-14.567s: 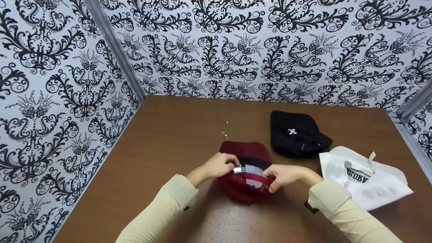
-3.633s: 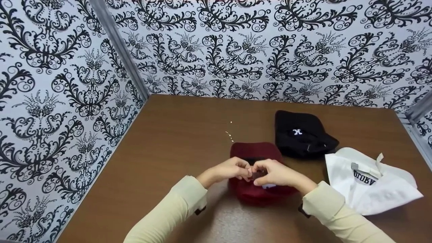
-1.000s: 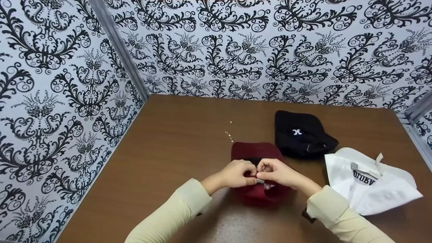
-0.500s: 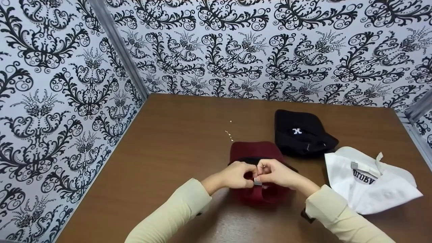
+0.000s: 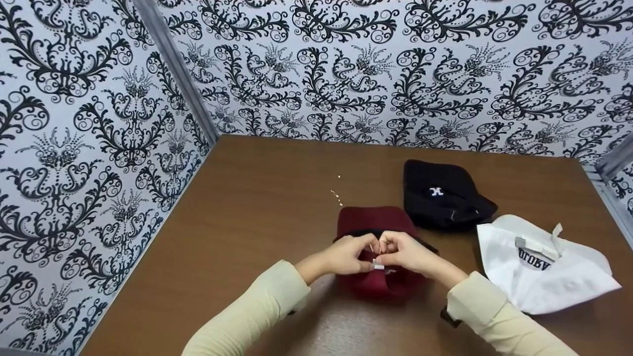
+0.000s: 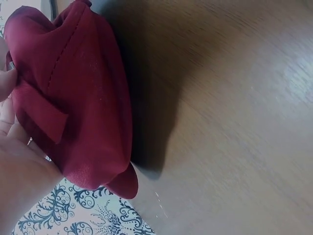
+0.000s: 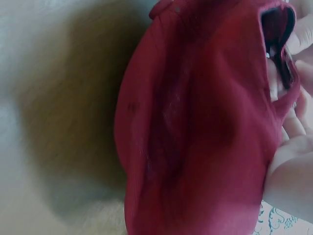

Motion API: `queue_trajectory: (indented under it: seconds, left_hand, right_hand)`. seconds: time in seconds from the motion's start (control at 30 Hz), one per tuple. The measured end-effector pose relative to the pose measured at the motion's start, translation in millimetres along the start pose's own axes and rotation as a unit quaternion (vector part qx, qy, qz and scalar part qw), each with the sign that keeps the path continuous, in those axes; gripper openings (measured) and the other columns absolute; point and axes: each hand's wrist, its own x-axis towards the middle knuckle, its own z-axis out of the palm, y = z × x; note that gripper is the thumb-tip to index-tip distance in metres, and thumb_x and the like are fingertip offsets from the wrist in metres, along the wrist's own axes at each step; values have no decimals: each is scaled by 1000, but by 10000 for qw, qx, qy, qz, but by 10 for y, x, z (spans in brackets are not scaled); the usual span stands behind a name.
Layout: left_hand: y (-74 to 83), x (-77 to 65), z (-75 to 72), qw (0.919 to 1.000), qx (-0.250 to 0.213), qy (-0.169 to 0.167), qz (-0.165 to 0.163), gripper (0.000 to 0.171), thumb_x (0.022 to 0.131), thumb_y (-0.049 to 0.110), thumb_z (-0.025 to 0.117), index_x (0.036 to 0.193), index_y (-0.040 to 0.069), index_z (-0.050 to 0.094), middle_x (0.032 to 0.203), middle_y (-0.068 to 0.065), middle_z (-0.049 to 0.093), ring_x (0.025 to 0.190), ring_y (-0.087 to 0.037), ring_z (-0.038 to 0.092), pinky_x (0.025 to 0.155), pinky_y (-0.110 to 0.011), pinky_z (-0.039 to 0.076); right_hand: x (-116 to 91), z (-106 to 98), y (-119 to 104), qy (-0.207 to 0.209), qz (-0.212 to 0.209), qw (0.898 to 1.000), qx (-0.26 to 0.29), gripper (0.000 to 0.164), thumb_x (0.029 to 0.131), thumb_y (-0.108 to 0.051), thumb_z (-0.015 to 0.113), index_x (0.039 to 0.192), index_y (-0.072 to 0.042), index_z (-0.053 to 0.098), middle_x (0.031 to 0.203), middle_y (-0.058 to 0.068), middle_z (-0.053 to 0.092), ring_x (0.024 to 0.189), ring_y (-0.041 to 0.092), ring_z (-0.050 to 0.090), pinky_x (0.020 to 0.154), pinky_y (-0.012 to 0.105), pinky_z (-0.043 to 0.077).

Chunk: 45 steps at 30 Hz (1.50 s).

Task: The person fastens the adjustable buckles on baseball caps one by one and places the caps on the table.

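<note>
A dark red baseball cap (image 5: 375, 220) lies upside down on the table, its brim pointing away from me. At its back opening, my left hand (image 5: 346, 254) and right hand (image 5: 409, 253) meet fingertip to fingertip and pinch the adjusting strap. A small silver buckle (image 5: 379, 266) shows just below the two thumbs. In the left wrist view, the fabric strap (image 6: 41, 112) runs along the cap's edge from under my left thumb. The right wrist view shows the cap's side (image 7: 215, 117) and the strap's loop (image 7: 288, 63) by the fingers. The fingertips' exact grip is partly hidden.
A black cap (image 5: 437, 190) with a white logo lies behind and right of the red one. Further right is a white cap (image 5: 549, 277) with its strap sticking up. Tiny pale flecks (image 5: 336, 198) dot the brown table (image 5: 257, 207). Patterned walls stand behind and left.
My hands were apart on the red cap's back opening at first, the left at the buckle; now they meet at the strap. In the last second only the fingers shift slightly around the buckle.
</note>
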Motion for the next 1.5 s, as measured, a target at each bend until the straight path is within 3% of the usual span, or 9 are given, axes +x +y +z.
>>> queue_trajectory:
  seconds: [0.23,0.37,0.47,0.57,0.63,0.8,1.03,1.33,1.5]
  left_hand:
    - [-60,-15,-32,9993,168,-296,-174,34,68,15,62,101,18,56,80,4,63,68,-5,45,63,-17,35]
    - [-130,-44,-56,9975,513,-422,-224,32,65,15,60,97,19,61,66,4,56,62,-7,40,60,-19,33]
    - [-174,-69,-81,9970,496,-456,-389,26,67,17,58,91,17,63,68,4,57,62,-7,40,62,-19,34]
    - [-195,-88,-111,9971,131,-438,-601,16,68,15,55,82,12,61,68,4,53,62,-7,38,59,-18,32]
    - [-198,-92,-133,9964,-195,-429,-703,9,69,13,53,76,10,58,62,4,45,57,-7,35,54,-18,28]
    - [-194,-83,-162,9926,-806,-318,-853,5,69,9,49,70,8,53,58,7,36,53,-6,31,51,-18,26]
    - [-203,-86,-156,9911,-962,11,-918,10,72,7,45,67,7,54,56,8,37,55,-5,34,52,-17,27]
    - [-198,-102,-176,9887,-1206,169,-877,13,76,10,45,76,7,57,64,8,43,63,-5,39,59,-17,30]
    - [-139,-80,-177,9825,-1638,-188,-871,15,82,27,55,89,14,61,82,7,60,77,-2,50,70,-18,38]
  right_hand:
    - [-56,-194,14,-908,-267,9947,-413,28,78,-8,63,94,11,50,82,4,58,75,4,57,66,19,46]
    - [-136,-330,-11,-1546,-438,9782,-1311,33,77,-14,65,100,5,54,97,15,60,92,15,56,79,24,45]
    - [-213,-407,-42,-1699,-239,9583,-2286,37,72,-19,69,102,-2,57,102,11,60,97,17,52,83,27,41]
    - [-256,-425,-47,-1622,-13,9452,-2833,26,67,-13,68,91,-7,60,88,1,60,82,10,49,72,24,41]
    - [-262,-415,-41,-1501,40,9458,-2879,16,65,-7,65,80,-7,59,75,-5,55,71,4,45,63,21,39]
    - [-252,-385,-39,-1419,120,9589,-2453,8,66,1,55,68,-5,50,61,-9,39,56,1,36,51,17,31]
    - [-233,-381,-46,-1724,288,9704,-1669,9,71,2,51,71,2,43,62,-8,35,52,1,31,47,17,28]
    - [-223,-467,7,-1966,-53,9804,-115,18,72,-2,50,84,11,46,72,-10,47,60,0,41,52,16,33]
    - [-213,-501,11,-1945,-62,9778,782,23,74,-4,50,89,11,42,73,-10,52,64,0,49,56,15,37]
